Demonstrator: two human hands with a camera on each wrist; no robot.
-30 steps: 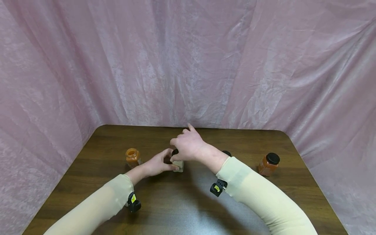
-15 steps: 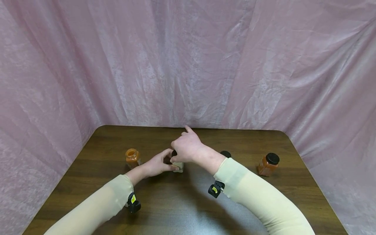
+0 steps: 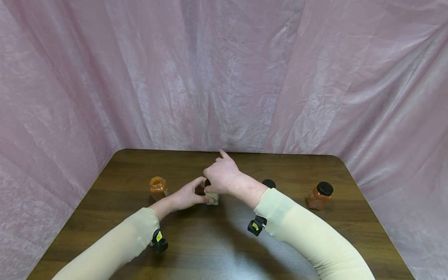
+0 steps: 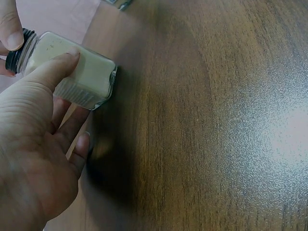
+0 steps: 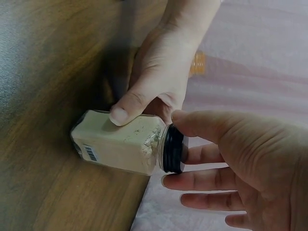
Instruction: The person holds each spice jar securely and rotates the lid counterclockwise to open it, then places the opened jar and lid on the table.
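A small clear jar of pale powder stands mid-table. My left hand grips its body from the left, thumb across the glass. My right hand comes from above, thumb and fingers curled round the jar's black lid. In the right wrist view the jar shows a barcode label, with the left hand behind it. The lid sits on the jar's neck.
An orange-filled jar without a lid stands left of my hands. A loose black lid lies to the right, and an orange jar with a black lid beyond it. Pink cloth hangs around the brown table.
My right hand has shifted slightly on the black lid and its wrist has dropped a little. The jar and my left hand have stayed in place.
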